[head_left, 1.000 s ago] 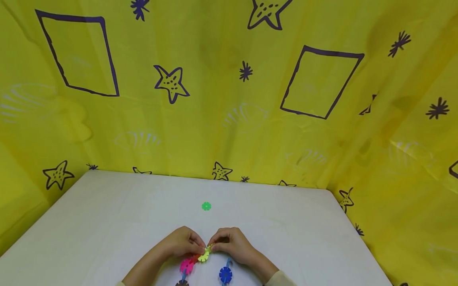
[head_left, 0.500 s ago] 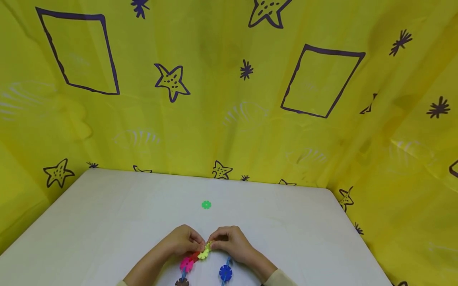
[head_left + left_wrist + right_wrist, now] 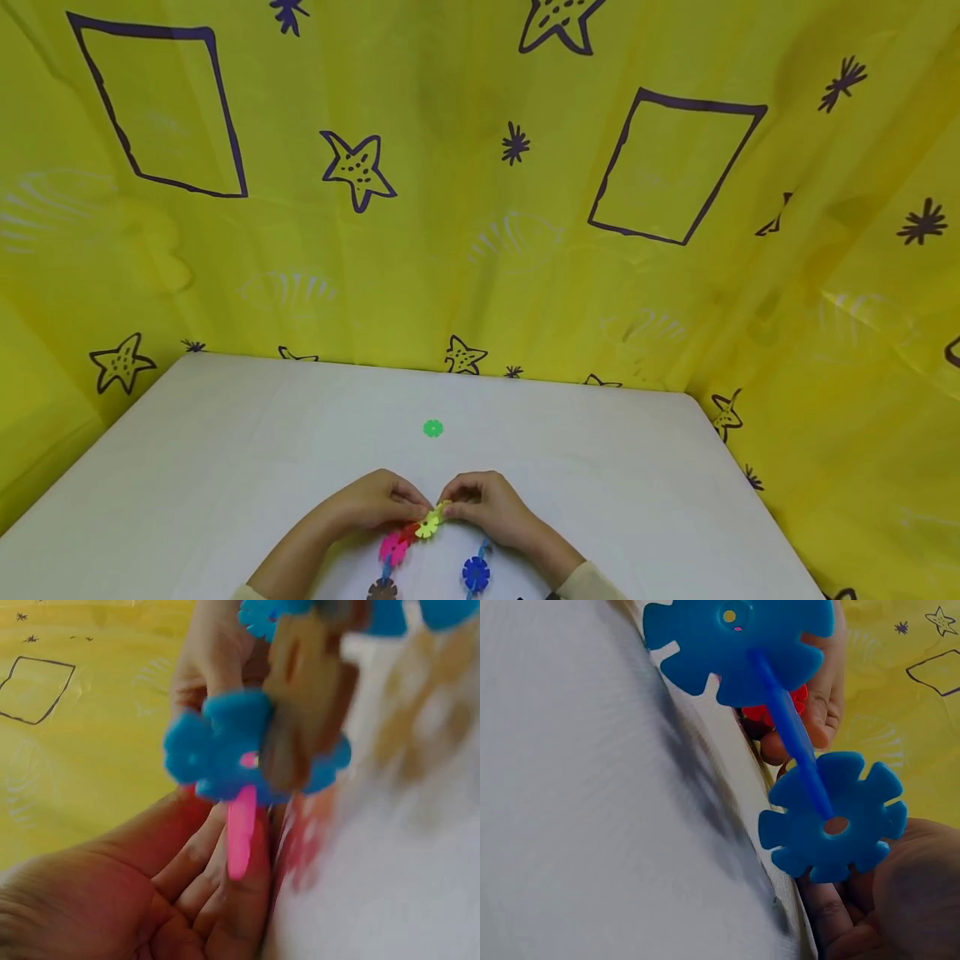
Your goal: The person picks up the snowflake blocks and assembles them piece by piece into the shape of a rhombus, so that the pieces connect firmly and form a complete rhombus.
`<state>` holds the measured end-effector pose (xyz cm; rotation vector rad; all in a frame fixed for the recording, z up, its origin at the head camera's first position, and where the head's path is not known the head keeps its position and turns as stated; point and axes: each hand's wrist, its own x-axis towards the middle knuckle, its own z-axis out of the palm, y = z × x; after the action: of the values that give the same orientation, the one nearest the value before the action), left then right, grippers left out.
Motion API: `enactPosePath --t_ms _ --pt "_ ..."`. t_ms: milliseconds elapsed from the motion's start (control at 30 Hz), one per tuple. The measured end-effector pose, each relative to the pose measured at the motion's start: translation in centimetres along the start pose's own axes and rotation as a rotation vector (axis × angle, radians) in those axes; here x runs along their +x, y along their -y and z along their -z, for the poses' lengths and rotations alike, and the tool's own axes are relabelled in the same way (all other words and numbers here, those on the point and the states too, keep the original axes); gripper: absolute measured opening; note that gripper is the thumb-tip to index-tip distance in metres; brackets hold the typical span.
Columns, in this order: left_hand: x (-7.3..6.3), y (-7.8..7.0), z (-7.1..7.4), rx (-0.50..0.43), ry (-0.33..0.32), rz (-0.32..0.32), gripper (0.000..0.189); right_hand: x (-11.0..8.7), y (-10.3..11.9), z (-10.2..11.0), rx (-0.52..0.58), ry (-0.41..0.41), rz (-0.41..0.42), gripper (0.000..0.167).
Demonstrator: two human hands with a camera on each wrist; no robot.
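Near the table's front, my left hand (image 3: 375, 500) and right hand (image 3: 486, 504) meet fingertip to fingertip over a chain of notched plastic discs. Between them are a yellow notched disc (image 3: 427, 526) and a second yellow piece (image 3: 444, 508) at the right fingertips; each hand pinches at this yellow end. Down the left side run a red disc (image 3: 409, 531), a pink disc (image 3: 393, 547) and a brown disc (image 3: 382, 588). A dark blue disc (image 3: 476, 573) hangs below the right hand. Light-blue discs (image 3: 832, 821) flank the dark blue one in the right wrist view.
A loose green notched disc (image 3: 432, 428) lies farther back on the white table (image 3: 585, 450). Yellow cloth (image 3: 450, 267) with drawn stars and frames rises behind the table and along both sides. The lower part of the chain runs out of the head view.
Both hands keep their grip close together. The yellow disc has turned to show more of its face, and the yellow end has shifted slightly away from me.
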<state>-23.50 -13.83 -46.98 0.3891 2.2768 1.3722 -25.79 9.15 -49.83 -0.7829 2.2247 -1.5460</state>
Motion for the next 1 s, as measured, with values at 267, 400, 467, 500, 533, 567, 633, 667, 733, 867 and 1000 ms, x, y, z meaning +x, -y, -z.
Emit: enactPosePath --t_ms 267,400,467,500,533,567,633,667,733,867,1000 --pt "-0.3 -0.2 0.1 -0.032 0.003 0.009 0.015 0.1 0.3 0.1 0.002 0.007 -0.009 0.007" --pt "-0.4 -0.4 -0.3 -0.075 -0.019 0.024 0.014 0.0 0.5 0.1 0.016 0.003 -0.032 0.007" --pt "-0.5 -0.3 -0.4 -0.083 -0.025 0.021 0.015 -0.1 0.4 0.1 0.024 0.0 -0.038 0.007" --pt "-0.5 -0.3 -0.5 -0.083 -0.03 0.016 0.016 -0.1 0.4 0.1 0.027 -0.001 -0.04 0.007" --pt "-0.6 -0.2 -0.5 -0.081 -0.034 0.01 0.017 -0.1 0.4 0.1 0.03 -0.003 -0.041 0.007" --pt "-0.6 -0.1 -0.6 -0.074 -0.04 0.003 0.017 -0.1 0.3 0.0 0.033 -0.004 -0.043 0.006" --pt "-0.6 0.1 -0.6 -0.066 -0.052 -0.003 0.018 -0.1 0.2 0.0 0.034 -0.002 -0.042 0.007" --pt "-0.7 0.2 -0.6 -0.061 -0.058 -0.005 0.019 -0.1 0.2 0.0 0.033 -0.001 -0.041 0.007" --pt "-0.8 0.3 -0.7 -0.049 -0.071 0.002 0.021 -0.1 0.3 0.1 0.032 -0.001 -0.042 0.007" --pt "-1.1 0.4 -0.9 -0.025 -0.087 0.012 0.029 -0.1 0.4 0.0 0.025 -0.008 -0.047 0.007" --pt "-1.5 0.6 -1.0 -0.077 -0.076 0.011 0.036 -0.1 0.2 0.0 0.016 -0.009 -0.04 0.006"
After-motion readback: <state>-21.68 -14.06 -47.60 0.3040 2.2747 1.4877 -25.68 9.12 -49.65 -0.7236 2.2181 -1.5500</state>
